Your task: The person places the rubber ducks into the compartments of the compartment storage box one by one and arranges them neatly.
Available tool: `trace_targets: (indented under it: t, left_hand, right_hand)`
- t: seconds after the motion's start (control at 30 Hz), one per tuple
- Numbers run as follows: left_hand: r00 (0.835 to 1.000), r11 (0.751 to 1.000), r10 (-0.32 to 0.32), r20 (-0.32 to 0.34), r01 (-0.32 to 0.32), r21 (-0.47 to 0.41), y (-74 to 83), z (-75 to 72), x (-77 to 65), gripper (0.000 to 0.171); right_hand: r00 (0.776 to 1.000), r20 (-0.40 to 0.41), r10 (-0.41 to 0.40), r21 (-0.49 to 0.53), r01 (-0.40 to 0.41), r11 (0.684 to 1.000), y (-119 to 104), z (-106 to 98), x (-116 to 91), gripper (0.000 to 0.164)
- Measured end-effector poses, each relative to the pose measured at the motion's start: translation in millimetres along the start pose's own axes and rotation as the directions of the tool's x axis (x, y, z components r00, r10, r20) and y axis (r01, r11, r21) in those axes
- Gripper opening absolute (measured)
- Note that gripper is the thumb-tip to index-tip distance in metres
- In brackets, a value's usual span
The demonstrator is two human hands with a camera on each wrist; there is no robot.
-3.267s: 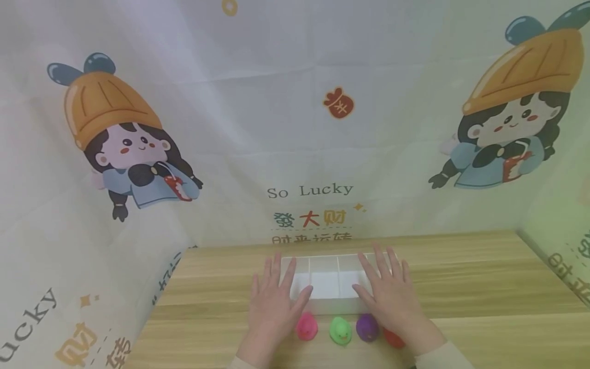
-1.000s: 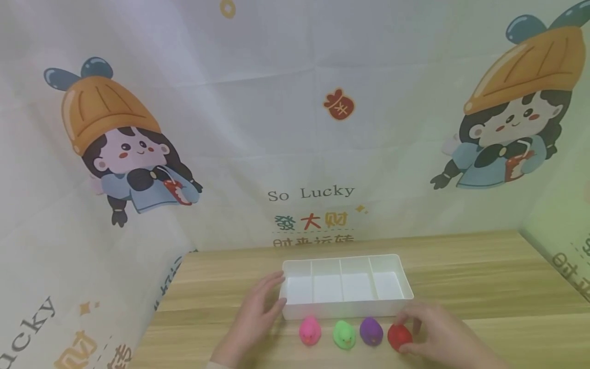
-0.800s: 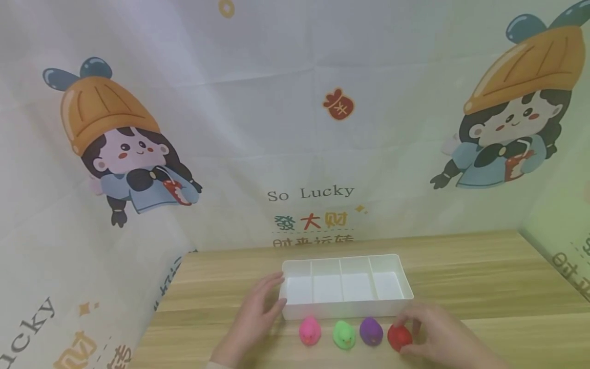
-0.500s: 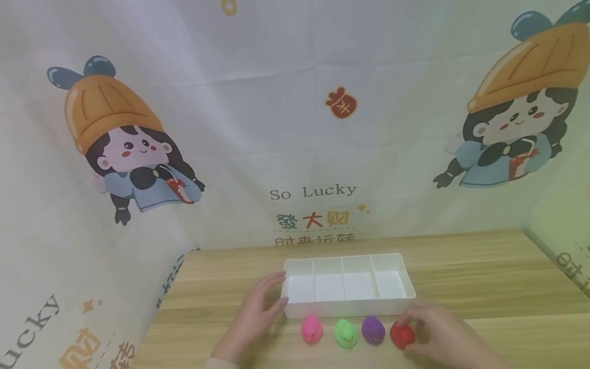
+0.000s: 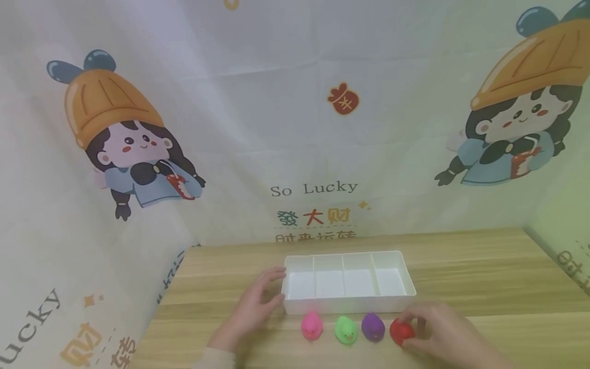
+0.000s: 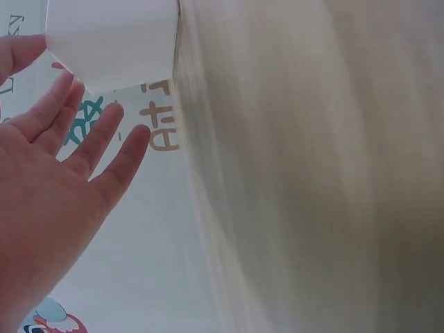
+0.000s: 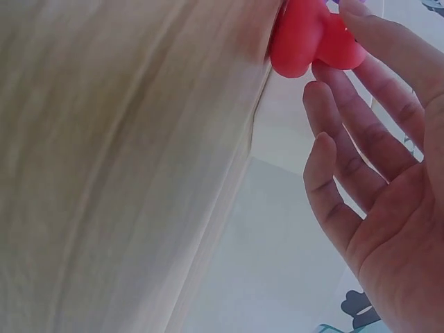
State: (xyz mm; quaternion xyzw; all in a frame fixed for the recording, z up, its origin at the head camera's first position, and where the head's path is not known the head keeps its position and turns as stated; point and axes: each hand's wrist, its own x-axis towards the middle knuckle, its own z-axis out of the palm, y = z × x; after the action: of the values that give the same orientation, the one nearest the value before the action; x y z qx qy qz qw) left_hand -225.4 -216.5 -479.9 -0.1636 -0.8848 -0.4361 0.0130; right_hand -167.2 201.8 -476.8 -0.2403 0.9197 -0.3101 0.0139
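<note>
My right hand pinches a red toy duck between thumb and fingers at the right end of a row. The right wrist view has this red duck close over the wood, with the lower fingers loosely bent beneath it. My left hand, fingers spread, touches the left end of a white tray with thumb and fingertips. In the left wrist view the tray's end wall meets the thumb and forefinger. Before the tray stand a pink duck, a green duck and a purple duck.
Dividers split the tray into several bare compartments in a row. Everything stands on a wood-grain table. A pale printed cloth hangs behind the table and along both sides.
Earlier both hands lay spread over the tray; since then the left has moved to its left end and the right down to the red duck. Over the last second the hands barely move.
</note>
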Motion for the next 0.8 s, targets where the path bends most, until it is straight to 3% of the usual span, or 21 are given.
trace_targets:
  t: [0.33,0.8]
  left_hand:
    - [0.998,1.0,-0.003,0.062,0.001,0.031,-1.4,-6.9,3.3,0.049]
    - [0.998,1.0,0.01,0.07,-0.011,0.027,-5.9,-7.2,4.6,0.047]
  right_hand:
    - [0.994,-0.078,-0.081,-0.002,0.081,0.997,-0.6,0.5,-0.3,0.026]
    - [0.972,-0.2,-0.121,-0.093,0.104,0.99,-12.9,-8.1,0.4,0.027]
